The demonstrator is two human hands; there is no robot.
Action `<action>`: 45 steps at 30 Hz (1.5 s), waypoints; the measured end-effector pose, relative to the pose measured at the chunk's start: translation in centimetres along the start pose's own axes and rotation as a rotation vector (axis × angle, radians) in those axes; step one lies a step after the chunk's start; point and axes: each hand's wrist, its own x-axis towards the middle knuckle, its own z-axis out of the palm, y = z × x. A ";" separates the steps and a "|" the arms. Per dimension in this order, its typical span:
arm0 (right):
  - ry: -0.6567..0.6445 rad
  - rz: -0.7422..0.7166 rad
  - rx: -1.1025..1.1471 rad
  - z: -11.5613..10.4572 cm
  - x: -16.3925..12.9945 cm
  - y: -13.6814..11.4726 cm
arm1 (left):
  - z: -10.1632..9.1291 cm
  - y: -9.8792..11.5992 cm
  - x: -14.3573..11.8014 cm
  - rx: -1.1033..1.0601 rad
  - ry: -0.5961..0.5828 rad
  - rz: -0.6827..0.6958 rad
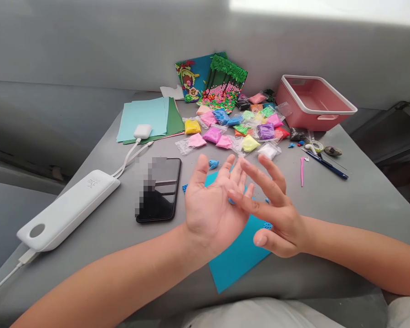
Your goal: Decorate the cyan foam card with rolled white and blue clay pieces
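Both hands hover over the teal paper sheet [237, 257] on the grey desk [345, 205]. The left hand [213, 212] is spread flat, palm up, and the right hand [275, 212] lies across its fingers with fingers straight — a small blue clay bit [231, 201] shows between them, pressed rather than gripped. Beyond the sheet sits a blue clay lump [213, 164], and farther back a scatter of coloured clay packets [241, 127]. Left of the sheet lies a black phone [164, 191], then a white power bank [68, 209]. Right of it — a pink tool [302, 171], a blue pen [326, 164] and a pink basket [312, 102].
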 end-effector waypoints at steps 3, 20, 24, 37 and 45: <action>-0.020 -0.047 0.033 -0.2 0.0 0.1 | 0.1 0.1 0.0 -0.002 0.025 -0.012; 0.015 -0.065 -0.061 0.4 -0.5 0.6 | -0.1 0.1 0.1 0.035 0.039 -0.012; 0.004 -0.026 -0.042 0.3 -0.4 0.6 | -0.3 0.1 0.3 0.025 0.010 -0.018; -0.009 -0.047 -0.016 0.2 -0.3 1.0 | -0.3 0.1 0.2 0.028 0.017 -0.056; -0.001 0.059 0.047 -0.4 0.1 -0.1 | -0.6 0.2 0.5 -0.023 -0.151 -0.171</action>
